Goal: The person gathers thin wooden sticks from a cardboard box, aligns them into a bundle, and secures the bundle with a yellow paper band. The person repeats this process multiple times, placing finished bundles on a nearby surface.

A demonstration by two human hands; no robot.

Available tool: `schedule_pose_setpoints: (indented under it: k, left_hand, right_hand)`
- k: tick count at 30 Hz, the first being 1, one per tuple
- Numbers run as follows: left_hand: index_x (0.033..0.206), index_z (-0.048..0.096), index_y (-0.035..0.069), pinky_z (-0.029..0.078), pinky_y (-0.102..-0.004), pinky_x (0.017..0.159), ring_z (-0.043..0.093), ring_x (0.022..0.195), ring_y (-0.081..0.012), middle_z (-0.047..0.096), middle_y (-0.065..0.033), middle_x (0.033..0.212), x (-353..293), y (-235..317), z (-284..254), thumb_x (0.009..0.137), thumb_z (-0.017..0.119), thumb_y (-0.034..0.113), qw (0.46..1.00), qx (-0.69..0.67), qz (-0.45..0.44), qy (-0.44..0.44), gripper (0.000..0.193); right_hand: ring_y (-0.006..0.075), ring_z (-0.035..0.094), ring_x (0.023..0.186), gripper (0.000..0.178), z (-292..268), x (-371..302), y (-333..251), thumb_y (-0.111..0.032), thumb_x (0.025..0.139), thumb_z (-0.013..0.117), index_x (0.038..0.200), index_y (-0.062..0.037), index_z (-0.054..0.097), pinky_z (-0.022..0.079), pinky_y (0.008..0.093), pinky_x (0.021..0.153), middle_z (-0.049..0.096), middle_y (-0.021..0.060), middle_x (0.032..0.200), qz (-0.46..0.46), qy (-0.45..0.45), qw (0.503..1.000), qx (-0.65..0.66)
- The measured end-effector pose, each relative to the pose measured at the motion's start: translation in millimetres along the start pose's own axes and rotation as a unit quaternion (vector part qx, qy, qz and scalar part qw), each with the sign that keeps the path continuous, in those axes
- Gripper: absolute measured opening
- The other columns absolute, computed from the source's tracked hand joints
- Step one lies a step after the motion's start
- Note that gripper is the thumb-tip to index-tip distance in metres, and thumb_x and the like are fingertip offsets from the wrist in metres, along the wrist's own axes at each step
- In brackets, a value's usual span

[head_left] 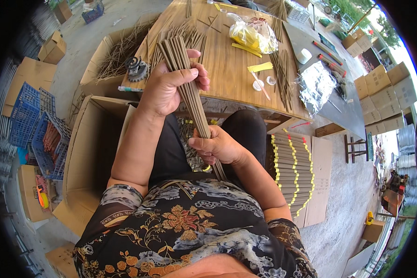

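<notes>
— Head view: what do the hands have?
— The left hand (164,88) is wrapped around the upper part of a bundle of long brown sticks (190,92), thumb pressed across the front. Below it, the right hand (217,147) is closed around the lower end, over the lap.
— Which step, would you say?
— Gathering and evening the bundle, I judge; next it needs squaring without letting sticks slip.
— Room around them?
— Just beyond the left hand is the wooden table's (227,69) near edge; left of it an open cardboard box (85,153); right of the right hand, finished yellow-banded bundles (292,171).
</notes>
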State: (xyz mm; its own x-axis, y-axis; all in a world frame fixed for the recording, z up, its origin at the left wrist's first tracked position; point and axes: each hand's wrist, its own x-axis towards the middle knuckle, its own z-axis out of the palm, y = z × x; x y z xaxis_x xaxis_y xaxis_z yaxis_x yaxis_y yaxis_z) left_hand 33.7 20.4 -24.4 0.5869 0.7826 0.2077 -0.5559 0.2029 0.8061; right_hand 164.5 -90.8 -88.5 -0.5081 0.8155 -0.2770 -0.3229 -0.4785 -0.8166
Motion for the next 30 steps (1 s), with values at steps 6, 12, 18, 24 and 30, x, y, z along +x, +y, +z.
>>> schedule_pose_setpoints:
  k: [6,12,18,24,30]
  left_hand:
    - [0.096,0.051,0.003,0.045,-0.0266,0.055,0.052,0.060,-0.0130,0.053,-0.0045,0.073,-1,-3,4,0.082,0.057,0.019,0.997,0.030,0.003,0.072,0.022]
    - [0.073,0.045,0.007,0.035,-0.0210,0.046,0.040,0.050,-0.0083,0.043,-0.0012,0.062,17,-5,-20,0.087,0.050,0.030,0.960,-0.257,-0.049,-0.095,0.028]
    - [0.069,0.045,0.010,0.033,-0.0219,0.041,0.038,0.044,-0.0082,0.044,0.0000,0.057,23,-7,-16,0.084,0.055,0.029,0.985,-0.138,-0.032,0.096,0.026]
    - [0.067,0.043,0.011,0.032,-0.0205,0.040,0.037,0.043,-0.0069,0.044,0.0023,0.055,25,-6,-14,0.082,0.059,0.029,0.979,-0.069,0.000,0.190,0.028]
    - [0.065,0.042,0.011,0.030,-0.0203,0.038,0.034,0.039,-0.0067,0.039,0.0033,0.050,28,1,-16,0.085,0.053,0.029,0.988,-0.142,-0.021,0.060,0.029]
  right_hand:
    - [0.0067,0.035,0.034,0.024,0,1,1,-0.016,0.083,0.056,0.065,-0.0086,0.042,0.029,0.0208,0.033,0.039,-0.0025,0.047,-0.002,0.005,1.000,-0.011]
    - [0.0057,0.029,0.034,0.018,0,-3,-2,-0.012,0.083,0.055,0.072,-0.0105,0.041,0.026,0.0204,0.031,0.033,-0.0041,0.047,0.063,-0.084,0.984,0.145]
    - [0.0085,0.036,0.034,0.019,1,2,-2,-0.018,0.085,0.053,0.070,-0.0078,0.044,0.030,0.0211,0.033,0.040,-0.0017,0.049,-0.039,0.063,0.988,-0.134]
    - [0.0076,0.040,0.037,0.022,-4,13,5,-0.020,0.084,0.054,0.070,-0.0052,0.046,0.033,0.0225,0.035,0.044,-0.0010,0.050,-0.157,0.212,0.890,-0.371]
    - [0.0058,0.036,0.035,0.024,4,4,-4,-0.019,0.085,0.054,0.067,-0.0070,0.043,0.031,0.0200,0.034,0.040,-0.0027,0.049,-0.034,0.042,0.994,-0.100]
